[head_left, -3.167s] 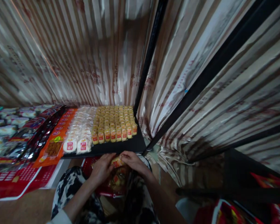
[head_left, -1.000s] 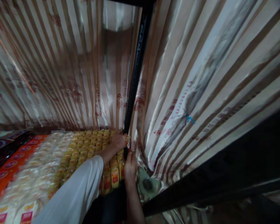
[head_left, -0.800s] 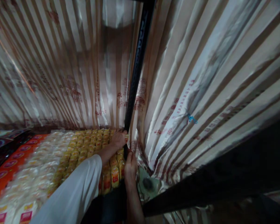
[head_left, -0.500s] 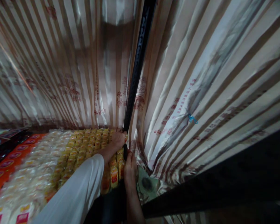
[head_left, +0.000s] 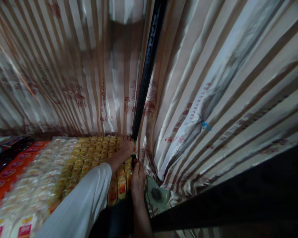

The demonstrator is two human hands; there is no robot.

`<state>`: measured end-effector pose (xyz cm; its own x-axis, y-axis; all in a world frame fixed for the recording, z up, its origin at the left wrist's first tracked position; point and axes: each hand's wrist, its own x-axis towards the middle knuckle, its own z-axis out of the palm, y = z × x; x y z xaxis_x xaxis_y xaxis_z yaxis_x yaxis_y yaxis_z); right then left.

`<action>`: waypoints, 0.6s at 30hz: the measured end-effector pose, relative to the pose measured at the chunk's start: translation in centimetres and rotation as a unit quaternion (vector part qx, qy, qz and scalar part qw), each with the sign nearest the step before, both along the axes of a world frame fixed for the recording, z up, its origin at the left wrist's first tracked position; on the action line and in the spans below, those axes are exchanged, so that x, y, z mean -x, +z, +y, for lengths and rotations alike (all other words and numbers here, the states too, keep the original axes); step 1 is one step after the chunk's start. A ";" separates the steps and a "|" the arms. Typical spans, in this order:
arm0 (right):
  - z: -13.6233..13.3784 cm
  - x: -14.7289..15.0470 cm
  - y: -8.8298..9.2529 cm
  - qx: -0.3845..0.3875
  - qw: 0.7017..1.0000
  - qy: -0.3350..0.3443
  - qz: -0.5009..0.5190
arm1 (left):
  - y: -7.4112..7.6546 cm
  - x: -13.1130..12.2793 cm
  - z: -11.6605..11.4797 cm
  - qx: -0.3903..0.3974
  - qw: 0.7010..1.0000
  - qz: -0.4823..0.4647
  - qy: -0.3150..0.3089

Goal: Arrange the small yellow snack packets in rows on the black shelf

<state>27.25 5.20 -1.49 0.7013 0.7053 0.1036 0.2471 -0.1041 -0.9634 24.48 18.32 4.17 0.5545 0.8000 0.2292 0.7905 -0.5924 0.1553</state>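
Rows of small yellow-wrapped packets [head_left: 96, 152] fill the right part of the shelf. My left hand [head_left: 126, 146], at the end of a white sleeve, reaches over them to the back right corner, beside the black upright post [head_left: 145, 72]. Its fingers look curled round a yellow packet at the corner, though most of them are hidden. Nearer to me, my right hand [head_left: 138, 175] is at the right edge of the outermost row, below the post. Its fingers are held together and point away from me; what they grip cannot be made out.
White-wrapped packets [head_left: 43, 168] lie left of the yellow ones, then an orange printed strip [head_left: 15, 165]. Pleated printed sheeting [head_left: 119, 76] hangs behind and to the right, with a blue tie [head_left: 206, 125]. A dark beam [head_left: 238, 188] crosses the lower right.
Both hands stay almost where they were. My right hand has shifted very slightly left, and the view has moved a little.
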 end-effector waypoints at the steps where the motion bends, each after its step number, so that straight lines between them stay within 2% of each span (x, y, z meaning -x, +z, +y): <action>1: -0.1 0.0 0.1 -0.002 1.000 0.002 0.009 | 0.1 0.0 -0.1 0.000 1.000 -0.007 0.001; 5: -1.2 0.2 0.8 -0.016 1.000 0.001 0.024 | 0.9 0.4 -1.4 -0.015 0.996 -0.093 0.004; 8: -2.9 0.9 1.5 -0.052 0.998 0.000 0.023 | 1.8 1.5 -4.2 -0.031 0.977 -0.210 -0.015; 10: -4.6 1.8 1.9 -0.082 0.996 0.010 0.027 | 2.3 3.0 -7.5 -0.024 0.951 -0.306 -0.027; 13: -8.0 4.2 2.1 -0.109 0.993 0.016 0.050 | 2.2 6.7 -14.0 0.031 0.908 -0.418 -0.030; 15: -10.6 6.2 1.6 -0.096 0.992 0.031 0.079 | 1.2 9.9 -18.8 0.074 0.889 -0.453 0.001; 18: -14.7 9.6 -0.3 -0.022 0.990 0.089 0.108 | -2.1 15.2 -25.3 0.154 0.875 -0.454 0.072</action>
<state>17.60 -9.54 -1.76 0.5757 0.8177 -0.0031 0.0447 -0.0353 -0.9984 9.33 -6.99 2.11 0.1441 0.9475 0.2854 0.3209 -0.3175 0.8923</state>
